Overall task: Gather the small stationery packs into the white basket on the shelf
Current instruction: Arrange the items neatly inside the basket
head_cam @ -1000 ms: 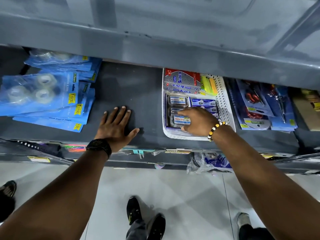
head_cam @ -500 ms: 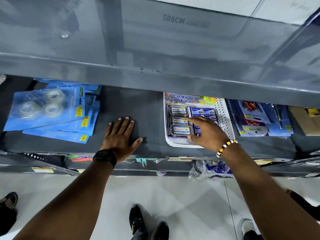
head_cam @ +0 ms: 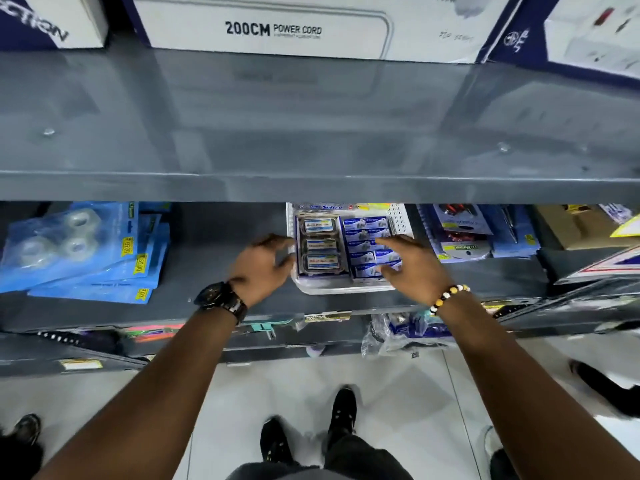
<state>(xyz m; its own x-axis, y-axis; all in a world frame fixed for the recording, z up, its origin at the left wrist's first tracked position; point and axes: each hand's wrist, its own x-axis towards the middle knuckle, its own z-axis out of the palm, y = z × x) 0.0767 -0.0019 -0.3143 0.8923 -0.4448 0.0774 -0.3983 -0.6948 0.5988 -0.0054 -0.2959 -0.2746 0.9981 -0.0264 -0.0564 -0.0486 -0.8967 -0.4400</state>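
Tape packs in blue card lie stacked on the shelf, well left of the left hand. That hand, fingers curled apart, touches the white basket's left rim. Small stationery packs fill the basket. Right hand, fingers spread, rests on those packs, gripping nothing.

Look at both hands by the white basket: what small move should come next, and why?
Probably close the left hand on the white basket's left rim to steady it. That hand is open at that edge, while the right hand spreads open above the small blue packs that already fill the basket.
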